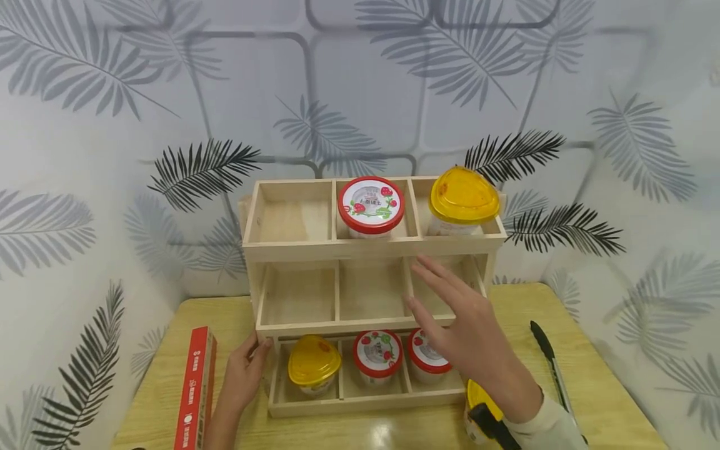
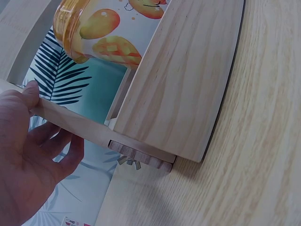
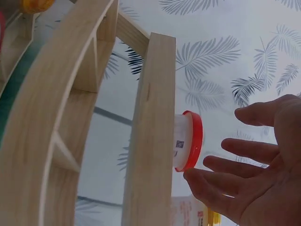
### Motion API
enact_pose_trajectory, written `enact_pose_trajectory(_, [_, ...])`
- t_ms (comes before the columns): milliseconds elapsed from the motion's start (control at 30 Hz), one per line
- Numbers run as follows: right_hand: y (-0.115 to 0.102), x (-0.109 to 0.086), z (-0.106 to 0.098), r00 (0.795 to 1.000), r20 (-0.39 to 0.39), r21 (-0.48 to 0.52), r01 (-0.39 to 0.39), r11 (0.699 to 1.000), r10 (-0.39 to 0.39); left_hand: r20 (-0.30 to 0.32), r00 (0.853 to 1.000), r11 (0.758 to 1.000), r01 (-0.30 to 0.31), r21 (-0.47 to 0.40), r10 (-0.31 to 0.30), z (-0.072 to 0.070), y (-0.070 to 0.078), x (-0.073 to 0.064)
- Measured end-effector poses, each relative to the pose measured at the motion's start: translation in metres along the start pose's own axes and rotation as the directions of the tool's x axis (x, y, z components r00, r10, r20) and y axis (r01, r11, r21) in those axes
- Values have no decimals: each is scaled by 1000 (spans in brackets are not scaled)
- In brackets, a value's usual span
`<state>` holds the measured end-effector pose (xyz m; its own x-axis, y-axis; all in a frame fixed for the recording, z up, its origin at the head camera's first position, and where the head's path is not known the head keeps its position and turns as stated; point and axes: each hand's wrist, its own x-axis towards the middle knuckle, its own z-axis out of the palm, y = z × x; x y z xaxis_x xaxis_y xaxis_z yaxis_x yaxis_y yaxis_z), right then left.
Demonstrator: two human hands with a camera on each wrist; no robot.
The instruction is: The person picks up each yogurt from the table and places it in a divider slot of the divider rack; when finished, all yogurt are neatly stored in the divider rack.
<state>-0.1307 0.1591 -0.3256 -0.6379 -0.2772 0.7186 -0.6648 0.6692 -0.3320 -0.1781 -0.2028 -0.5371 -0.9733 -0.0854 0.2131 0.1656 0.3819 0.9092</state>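
Observation:
A three-tier wooden rack (image 1: 374, 250) stands on the table, each tier split into three compartments. At its lower left my left hand (image 1: 240, 375) grips the side edge; the left wrist view shows thumb and fingers on either side of the wooden rail (image 2: 70, 118). My right hand (image 1: 472, 331) hovers before the right of the middle tier, fingers spread, holding nothing. On top sit a red-lidded cup (image 1: 371, 205) and a yellow-lidded cup (image 1: 464, 199). The bottom tier holds a yellow-lidded cup (image 1: 315, 364) and two red-lidded cups, the right one (image 1: 425, 353) partly hidden by my right hand.
A long red box (image 1: 195, 387) lies left of the rack on the wooden table (image 1: 315, 432). Black-handled tongs (image 1: 554, 365) lie at the right. Another yellow-topped item (image 1: 478, 400) is near my right wrist, partly covered. A leaf-patterned wall covering (image 1: 360, 94) rises behind.

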Motion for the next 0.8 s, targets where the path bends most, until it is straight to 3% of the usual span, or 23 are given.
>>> enact_pose_trajectory(167, [17,-49,-9,998,1,-44,-62,997,62,-13,1000,1000,-5,13,5,0,0,0])
enact_pose_trajectory(267, [32,-80,-9,985,15,-93,-170,981,172,-13,1000,1000,-14,15,14,1,-1,0])
enact_pose_trajectory(333, [43,-103,-7,954,58,-116,-285,952,293,-11,1000,1000,-20,14,20,1,-2,0])
enact_pose_trajectory(467, [62,-143,0,866,149,-191,-448,873,477,-12,1000,1000,-21,10,21,1,-3,0])
enact_pose_trajectory(533, [71,-160,4,855,152,-242,-454,857,496,-17,1000,1000,-26,5,26,2,-3,0])
enact_pose_trajectory(667, [84,-187,13,880,96,-342,-409,846,464,-26,999,1000,-31,0,31,2,-2,0])
enact_pose_trajectory(800, [92,-209,25,878,28,-387,-432,815,478,-26,999,1000,-29,0,29,2,-1,1])
